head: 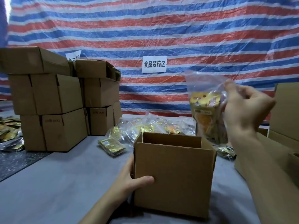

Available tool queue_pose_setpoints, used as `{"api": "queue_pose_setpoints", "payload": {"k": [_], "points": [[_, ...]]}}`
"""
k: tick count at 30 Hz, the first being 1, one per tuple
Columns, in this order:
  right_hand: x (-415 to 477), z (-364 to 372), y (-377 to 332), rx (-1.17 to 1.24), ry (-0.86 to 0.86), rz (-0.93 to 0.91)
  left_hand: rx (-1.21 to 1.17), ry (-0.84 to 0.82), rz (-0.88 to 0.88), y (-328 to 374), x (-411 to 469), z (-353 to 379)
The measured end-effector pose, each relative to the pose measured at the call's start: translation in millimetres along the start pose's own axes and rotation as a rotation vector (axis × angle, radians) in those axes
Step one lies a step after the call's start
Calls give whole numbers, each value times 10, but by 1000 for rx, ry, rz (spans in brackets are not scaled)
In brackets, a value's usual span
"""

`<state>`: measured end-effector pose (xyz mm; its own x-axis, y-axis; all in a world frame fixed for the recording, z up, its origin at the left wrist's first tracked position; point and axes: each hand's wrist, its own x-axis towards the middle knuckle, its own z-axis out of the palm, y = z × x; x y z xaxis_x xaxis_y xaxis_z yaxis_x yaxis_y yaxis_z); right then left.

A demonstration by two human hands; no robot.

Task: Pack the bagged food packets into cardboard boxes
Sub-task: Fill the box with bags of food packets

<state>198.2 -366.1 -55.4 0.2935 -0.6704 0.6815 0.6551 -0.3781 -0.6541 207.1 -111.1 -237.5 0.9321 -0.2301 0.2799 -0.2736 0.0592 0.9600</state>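
Right fingers: pinched together on the upper right edge of the clear bag (208,101), thumb toward the camera; right hand (242,109) raised high on the right of the scene.
Bagged packet: hangs upright from that pinch, gold and orange packets showing through the plastic, its foot just above and right of the open box (174,173), not yet inside.
Left fingers: spread on the box; thumb (145,179) flat across the near face, the others wrapped round the left corner and hidden. Left hand (127,175) clamps the box to the grey table (56,183).
Box mouth: open, flaps upright, inside looks empty, though the floor is out of sight.
Step in hand: carry the bag left over the mouth, lower it foot first, release once it rests. Keep the left hand clamped so the box does not skid; steer the loose plastic top clear of the far flap.
Arm pose: right forearm (265,168) rises steeply from the near right; left forearm runs in low from the near edge.
Supply: more bagged packets (145,126) heaped on the table beyond the box.
Done stock: closed boxes (55,97) stacked far left.
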Motion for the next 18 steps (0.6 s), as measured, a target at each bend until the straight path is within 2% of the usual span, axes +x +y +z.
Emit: {"api": "queue_pose_setpoints", "payload": {"k": [2, 6, 11, 15, 18], "points": [[7, -18, -85, 121, 23, 51, 32, -20, 2, 7, 7, -4], [-16, -49, -228, 347, -80, 161, 59, -35, -11, 1, 9, 3], [55, -148, -326, 662, -131, 262, 62, -45, 14, -21, 0, 58], [53, -147, -346, 845, -315, 368, 53, -82, 19, -4, -10, 105], [-25, -117, -312, 779, -525, 486, 49, -84, 22, -10, -6, 113]]}}
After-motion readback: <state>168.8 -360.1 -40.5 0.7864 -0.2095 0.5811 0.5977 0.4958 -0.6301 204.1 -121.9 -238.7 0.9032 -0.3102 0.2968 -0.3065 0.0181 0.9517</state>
